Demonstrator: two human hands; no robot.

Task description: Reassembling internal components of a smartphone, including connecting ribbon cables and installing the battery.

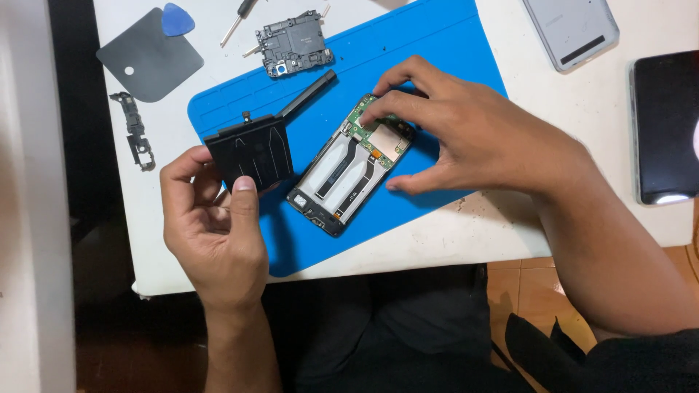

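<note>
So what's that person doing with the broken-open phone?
A person has an opened phone lying on a blue mat. The right hand presses its fingertips on the green circuit board at the phone's top end. The left hand holds a flat black battery lifted beside it. Small removed parts lie nearby.

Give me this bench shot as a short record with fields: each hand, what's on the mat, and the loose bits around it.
left hand: holds a flat black battery by its lower edge
right hand: fingertips on the green circuit board of the opened phone
surface: blue mat on a white table
upper left: grey sheet, blue pick, screwdriver, black cover plate
right: grey back cover, dark phone
</note>
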